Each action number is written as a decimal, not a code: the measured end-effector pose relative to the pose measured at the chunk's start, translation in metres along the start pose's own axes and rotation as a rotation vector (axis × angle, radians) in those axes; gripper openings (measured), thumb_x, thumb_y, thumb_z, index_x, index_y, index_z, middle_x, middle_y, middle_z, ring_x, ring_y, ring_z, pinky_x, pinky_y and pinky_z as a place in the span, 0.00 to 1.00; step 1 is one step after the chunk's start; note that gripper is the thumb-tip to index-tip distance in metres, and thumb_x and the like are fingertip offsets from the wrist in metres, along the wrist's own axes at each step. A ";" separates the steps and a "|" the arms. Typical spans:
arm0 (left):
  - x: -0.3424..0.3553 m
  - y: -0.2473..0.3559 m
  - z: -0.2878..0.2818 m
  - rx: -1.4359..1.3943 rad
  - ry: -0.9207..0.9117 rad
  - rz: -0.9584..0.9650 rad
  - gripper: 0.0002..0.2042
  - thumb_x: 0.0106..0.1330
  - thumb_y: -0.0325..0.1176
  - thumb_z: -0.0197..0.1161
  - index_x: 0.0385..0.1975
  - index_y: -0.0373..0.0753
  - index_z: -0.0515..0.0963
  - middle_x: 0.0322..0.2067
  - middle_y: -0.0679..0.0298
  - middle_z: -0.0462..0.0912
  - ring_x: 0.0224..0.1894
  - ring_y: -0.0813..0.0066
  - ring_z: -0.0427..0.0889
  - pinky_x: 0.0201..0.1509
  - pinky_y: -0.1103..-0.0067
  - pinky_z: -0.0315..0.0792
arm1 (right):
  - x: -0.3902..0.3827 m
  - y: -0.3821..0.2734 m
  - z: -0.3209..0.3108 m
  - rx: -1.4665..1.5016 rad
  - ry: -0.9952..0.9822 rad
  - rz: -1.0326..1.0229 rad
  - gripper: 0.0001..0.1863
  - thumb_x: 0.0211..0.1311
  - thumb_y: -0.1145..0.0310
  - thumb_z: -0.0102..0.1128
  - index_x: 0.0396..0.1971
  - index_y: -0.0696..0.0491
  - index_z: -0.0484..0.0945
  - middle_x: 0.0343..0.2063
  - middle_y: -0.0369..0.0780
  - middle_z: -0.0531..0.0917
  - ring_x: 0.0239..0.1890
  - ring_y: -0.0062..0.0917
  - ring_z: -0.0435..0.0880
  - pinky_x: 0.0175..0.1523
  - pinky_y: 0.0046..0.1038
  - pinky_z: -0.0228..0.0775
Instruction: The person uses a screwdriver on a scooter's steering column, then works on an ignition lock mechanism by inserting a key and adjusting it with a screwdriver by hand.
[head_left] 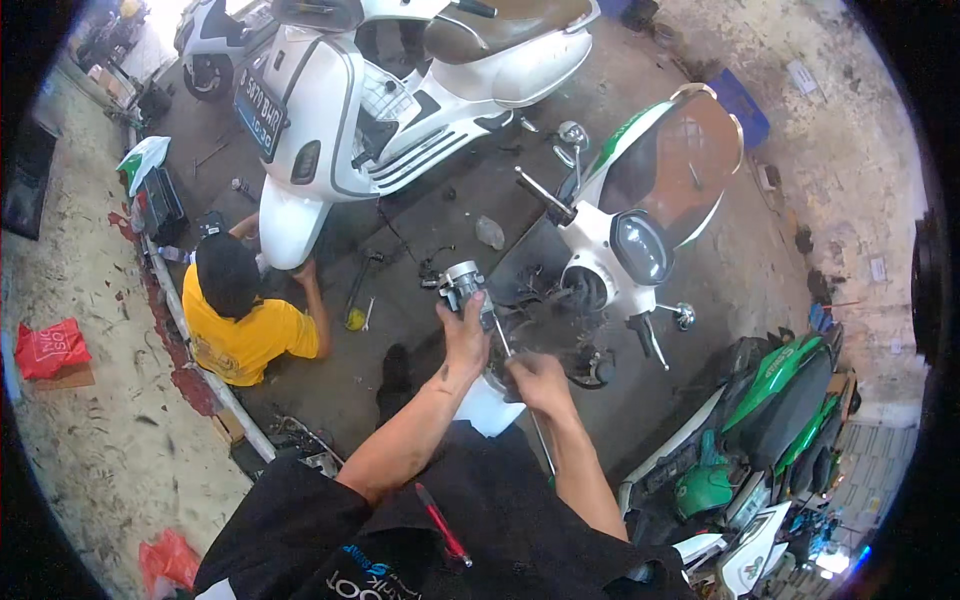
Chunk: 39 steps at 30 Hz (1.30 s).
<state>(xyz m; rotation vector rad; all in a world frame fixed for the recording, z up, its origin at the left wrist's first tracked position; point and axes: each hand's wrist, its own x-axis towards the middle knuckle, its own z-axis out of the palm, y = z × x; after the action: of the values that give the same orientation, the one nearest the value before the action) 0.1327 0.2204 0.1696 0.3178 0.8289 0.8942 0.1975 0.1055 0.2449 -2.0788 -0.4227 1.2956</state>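
Note:
My left hand (466, 337) is raised in front of me and grips a small grey metal engine part (459, 283) with a round opening. My right hand (535, 380) sits just below and to the right, closed on a long thin screwdriver (503, 338) whose tip points up toward the metal part. Its shaft also runs down past my wrist. Beneath both hands lies the stripped front of a white and green scooter (640, 205) with its wiring exposed.
A person in a yellow shirt (245, 335) crouches at the left beside a white scooter (400, 95). A green motorcycle (775, 395) stands at the right. Small tools and parts lie on the dark floor (420, 215). A red bag (50, 347) rests far left.

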 end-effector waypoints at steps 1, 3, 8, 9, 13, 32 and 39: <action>0.001 0.000 -0.002 -0.007 -0.002 0.021 0.28 0.62 0.33 0.63 0.55 0.42 0.50 0.42 0.58 0.69 0.37 0.68 0.76 0.39 0.70 0.75 | -0.003 -0.009 0.000 -0.014 0.016 -0.070 0.15 0.58 0.64 0.60 0.33 0.62 0.80 0.24 0.43 0.84 0.20 0.25 0.79 0.26 0.29 0.71; 0.000 0.000 -0.003 -0.014 -0.005 0.041 0.29 0.62 0.33 0.63 0.55 0.41 0.50 0.42 0.58 0.69 0.38 0.69 0.76 0.38 0.71 0.75 | -0.008 -0.019 0.001 -0.095 0.069 -0.085 0.14 0.55 0.64 0.62 0.31 0.62 0.81 0.23 0.43 0.84 0.20 0.25 0.80 0.27 0.29 0.71; -0.007 0.005 0.005 -0.005 -0.030 0.005 0.28 0.63 0.33 0.62 0.55 0.42 0.50 0.41 0.57 0.70 0.37 0.67 0.77 0.36 0.69 0.76 | -0.002 -0.008 0.008 -0.184 0.209 -0.136 0.13 0.52 0.65 0.66 0.31 0.60 0.82 0.20 0.44 0.83 0.21 0.27 0.83 0.26 0.29 0.73; -0.006 0.004 0.002 -0.007 -0.029 0.007 0.28 0.63 0.33 0.62 0.55 0.42 0.50 0.41 0.57 0.70 0.37 0.67 0.77 0.36 0.69 0.76 | -0.001 -0.004 0.011 -0.202 0.211 -0.213 0.14 0.52 0.63 0.66 0.30 0.60 0.82 0.20 0.44 0.83 0.21 0.28 0.83 0.27 0.30 0.73; -0.006 0.004 0.002 -0.001 -0.065 0.027 0.24 0.64 0.34 0.60 0.52 0.43 0.52 0.40 0.58 0.71 0.36 0.66 0.78 0.36 0.69 0.78 | 0.000 -0.007 0.008 -0.147 0.096 -0.119 0.17 0.52 0.59 0.65 0.32 0.61 0.82 0.25 0.47 0.83 0.27 0.33 0.84 0.36 0.32 0.72; -0.008 0.002 -0.013 -0.030 0.037 -0.045 0.25 0.63 0.34 0.61 0.54 0.43 0.53 0.43 0.59 0.69 0.41 0.67 0.74 0.39 0.68 0.75 | 0.012 -0.008 0.024 -0.090 0.388 -0.338 0.12 0.58 0.61 0.61 0.30 0.56 0.80 0.22 0.46 0.81 0.24 0.38 0.78 0.35 0.31 0.70; -0.019 0.004 -0.009 0.020 0.040 -0.057 0.26 0.63 0.33 0.61 0.53 0.40 0.52 0.43 0.57 0.69 0.42 0.66 0.75 0.40 0.70 0.74 | 0.022 -0.017 0.035 -0.019 0.406 -0.389 0.13 0.57 0.64 0.62 0.35 0.59 0.83 0.26 0.46 0.84 0.26 0.28 0.82 0.35 0.29 0.71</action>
<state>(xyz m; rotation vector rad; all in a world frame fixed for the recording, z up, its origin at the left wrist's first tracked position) 0.1175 0.2073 0.1753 0.2929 0.8805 0.8419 0.1781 0.1432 0.2307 -2.0758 -0.6165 0.6294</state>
